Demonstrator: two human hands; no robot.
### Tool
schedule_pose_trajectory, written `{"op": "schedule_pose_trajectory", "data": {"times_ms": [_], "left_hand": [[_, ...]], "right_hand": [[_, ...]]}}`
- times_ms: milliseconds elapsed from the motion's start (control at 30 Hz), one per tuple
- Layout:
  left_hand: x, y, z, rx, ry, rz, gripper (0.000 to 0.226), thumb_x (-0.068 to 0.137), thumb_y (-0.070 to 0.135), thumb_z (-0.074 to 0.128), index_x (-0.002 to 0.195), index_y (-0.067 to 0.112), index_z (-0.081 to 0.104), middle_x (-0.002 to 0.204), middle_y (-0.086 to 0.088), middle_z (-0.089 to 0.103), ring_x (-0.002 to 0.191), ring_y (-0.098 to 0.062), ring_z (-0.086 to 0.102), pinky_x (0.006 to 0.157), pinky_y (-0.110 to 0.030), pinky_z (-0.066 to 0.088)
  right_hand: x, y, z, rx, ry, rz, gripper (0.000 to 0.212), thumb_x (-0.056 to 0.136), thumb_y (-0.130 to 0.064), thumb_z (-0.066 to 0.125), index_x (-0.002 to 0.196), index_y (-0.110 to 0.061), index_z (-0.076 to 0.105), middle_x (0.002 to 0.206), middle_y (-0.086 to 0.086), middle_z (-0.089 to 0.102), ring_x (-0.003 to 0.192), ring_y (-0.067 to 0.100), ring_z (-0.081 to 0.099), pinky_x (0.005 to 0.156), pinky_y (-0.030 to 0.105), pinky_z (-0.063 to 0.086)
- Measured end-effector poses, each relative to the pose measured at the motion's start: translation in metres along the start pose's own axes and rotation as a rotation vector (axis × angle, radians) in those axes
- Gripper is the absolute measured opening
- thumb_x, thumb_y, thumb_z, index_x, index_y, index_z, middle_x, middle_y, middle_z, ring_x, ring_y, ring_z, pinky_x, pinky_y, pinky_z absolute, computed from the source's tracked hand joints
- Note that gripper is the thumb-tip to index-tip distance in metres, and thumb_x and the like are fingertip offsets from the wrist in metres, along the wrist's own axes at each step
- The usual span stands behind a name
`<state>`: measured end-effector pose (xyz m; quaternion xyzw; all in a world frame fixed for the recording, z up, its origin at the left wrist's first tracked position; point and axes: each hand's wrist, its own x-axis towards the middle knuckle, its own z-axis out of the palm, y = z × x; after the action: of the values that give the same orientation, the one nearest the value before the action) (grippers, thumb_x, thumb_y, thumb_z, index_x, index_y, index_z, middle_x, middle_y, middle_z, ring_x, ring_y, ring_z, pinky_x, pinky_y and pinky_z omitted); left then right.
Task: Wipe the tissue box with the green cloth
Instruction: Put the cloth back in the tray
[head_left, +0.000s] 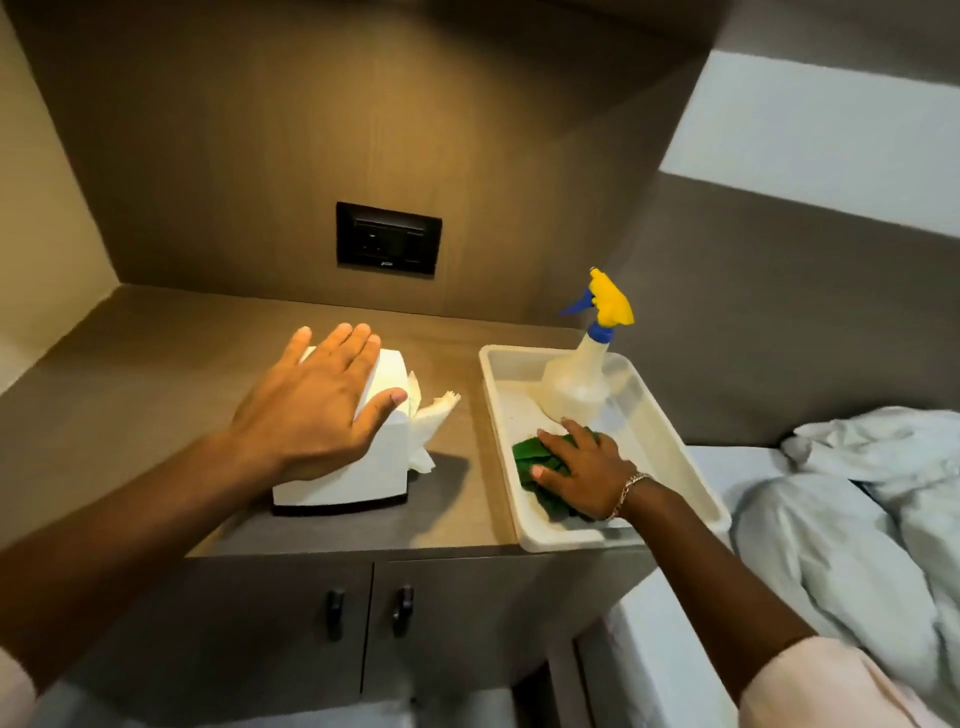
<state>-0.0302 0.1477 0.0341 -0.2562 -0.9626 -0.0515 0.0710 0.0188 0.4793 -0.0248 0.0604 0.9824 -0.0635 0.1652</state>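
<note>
Left hand (317, 400) spread wide and flat on top of the white tissue box (363, 457), right hand (582, 473) closing on the green cloth (540, 457) inside the white tray (670, 441) just right of the box, spray bottle (582, 369) at the tray's far end, I see tissue sticking out toward the tray.

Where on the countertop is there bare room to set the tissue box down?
Bare brown countertop lies left of the white tissue box, and behind it toward the black wall socket. The right side is crowded: the white plastic tray holds the spray bottle and green cloth.
</note>
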Motion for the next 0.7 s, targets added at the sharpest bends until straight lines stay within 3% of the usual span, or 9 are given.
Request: {"op": "schedule_pose_trajectory", "data": {"times_ms": [100,233,300,333,400,467,533,600,700], "left_hand": [[-0.012,0.007,0.003,-0.018,0.138,-0.006,0.090,0.085,0.069,0.002,0.148,0.011,0.027,0.156,-0.011,0.029,0.145,-0.030,0.025,0.113,-0.040,0.008],[-0.021,0.011,-0.003,-0.019,0.210,0.028,0.086,0.089,0.065,0.005,0.142,0.006,0.039,0.149,-0.016,0.042,0.139,-0.034,0.038,0.114,-0.047,0.024],[-0.028,0.017,-0.008,-0.070,0.307,0.037,0.080,0.092,0.061,0.008,0.145,0.007,0.034,0.153,-0.016,0.036,0.144,-0.030,0.029,0.118,-0.048,0.020],[-0.035,0.024,-0.005,-0.154,0.384,0.003,0.074,0.094,0.057,0.014,0.148,0.009,0.027,0.157,-0.013,0.027,0.147,-0.027,0.020,0.120,-0.048,0.015],[-0.053,0.042,0.006,-0.421,0.574,-0.173,0.068,0.095,0.053,0.024,0.152,0.021,0.007,0.163,-0.002,0.002,0.150,-0.017,-0.001,0.120,-0.043,0.005],[-0.072,0.072,0.019,-0.719,0.713,-0.381,0.070,0.092,0.061,0.026,0.149,0.038,-0.007,0.161,0.014,-0.013,0.149,-0.011,-0.007,0.119,-0.040,0.007],[-0.079,0.104,0.024,-1.057,0.766,-0.548,0.064,0.090,0.065,0.027,0.142,0.053,-0.008,0.159,0.024,-0.012,0.148,-0.012,0.005,0.115,-0.026,0.024],[-0.071,0.125,0.024,-1.257,0.802,-0.641,0.062,0.088,0.052,0.032,0.139,0.052,-0.004,0.159,0.020,-0.004,0.144,-0.014,0.017,0.102,-0.009,0.032],[-0.062,0.124,0.021,-1.307,0.833,-0.635,0.067,0.087,0.046,0.031,0.143,0.042,-0.005,0.161,0.012,-0.005,0.144,-0.017,0.019,0.108,-0.020,0.034]], "right_hand": [[0.018,0.008,0.018,-0.060,-0.148,-0.002,0.095,0.073,-0.084,0.024,0.149,-0.039,-0.010,0.162,0.004,-0.020,0.148,0.041,-0.015,0.117,0.066,0.005],[0.019,0.005,0.015,-0.096,-0.223,0.011,0.108,0.062,-0.091,0.023,0.148,-0.038,-0.013,0.162,0.007,-0.020,0.148,0.039,-0.013,0.117,0.065,0.005],[0.016,0.004,-0.004,-0.092,-0.201,0.028,0.100,0.069,-0.089,0.025,0.150,-0.038,-0.006,0.164,0.006,-0.011,0.149,0.039,-0.009,0.116,0.067,0.004],[0.013,-0.001,-0.016,-0.056,-0.105,0.056,0.095,0.072,-0.086,0.027,0.150,-0.038,0.000,0.165,0.004,-0.003,0.149,0.039,-0.005,0.115,0.067,0.005],[0.009,-0.030,-0.046,0.148,0.265,0.001,0.078,0.080,-0.073,0.034,0.146,-0.033,0.025,0.160,0.005,0.026,0.146,0.039,0.020,0.112,0.060,0.021],[0.006,-0.078,-0.069,0.542,0.481,-0.248,0.053,0.090,-0.052,0.046,0.134,-0.022,0.049,0.140,0.008,0.055,0.129,0.031,0.048,0.102,0.041,0.039],[0.005,-0.132,-0.076,0.803,0.368,-0.401,0.038,0.096,-0.040,0.048,0.120,-0.015,0.062,0.123,0.009,0.067,0.115,0.028,0.059,0.089,0.032,0.044],[0.005,-0.170,-0.073,0.928,0.240,-0.399,0.052,0.097,-0.047,0.041,0.103,-0.002,0.066,0.107,0.018,0.070,0.100,0.033,0.062,0.083,0.039,0.047],[0.003,-0.188,-0.060,1.055,0.171,-0.296,0.081,0.090,-0.065,0.030,0.091,0.009,0.063,0.082,0.019,0.064,0.074,0.025,0.055,0.068,0.035,0.041]]}}
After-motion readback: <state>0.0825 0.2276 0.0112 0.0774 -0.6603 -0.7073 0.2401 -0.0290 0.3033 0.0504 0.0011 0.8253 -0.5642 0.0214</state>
